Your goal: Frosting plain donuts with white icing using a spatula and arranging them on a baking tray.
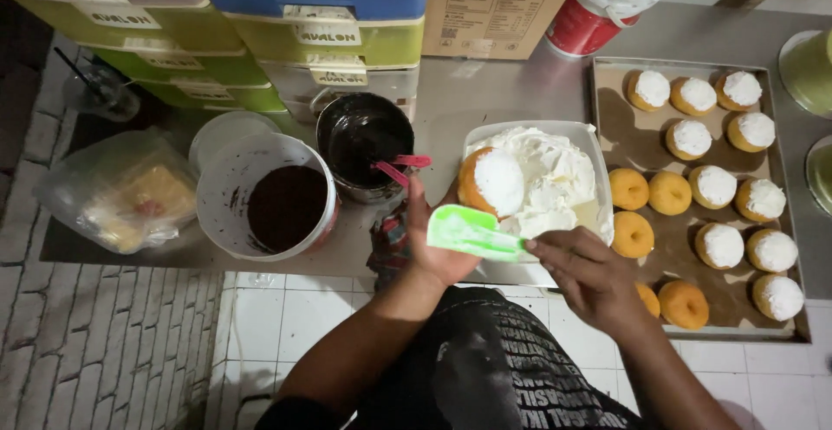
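Doughnut [487,180] at frame centre, held in the left hand [438,244]: fingers curled under and behind it, thumb raised beside it, so the sugared or creamed face tilts up toward the camera. It sits just over the near-left corner of the white tub of cream [555,179], presumably so that any drips fall back in.

Right hand [589,274], lower centre-right, pinches a green spatula [468,232] between closed fingertips and thumb. The blade lies flat, pointing left, just below the doughnut and smeared white. Holding it low and level suits scooping or spreading.

Metal tray [776,148] lined with brown paper fills the right of the frame. Topped doughnuts, white-capped, run along its top and right side; plain golden ones cluster on the left and bottom edge, nearest the right hand. That split keeps undone pieces within easy reach.

Left of centre: a white bucket of dark crumbs or powder [286,206], and just above right of it a metal pot of dark glaze [364,142] with a pink utensil [399,168] resting across the rim. Both stand near the left hand.

Far left, a clear bag with yellow contents [130,192]. Along the top edge, stacked green and blue plastic crates [260,22], a cardboard box [498,1], and a red-and-white tub [598,9].

Worktop is grey metal; tiled floor shows below.
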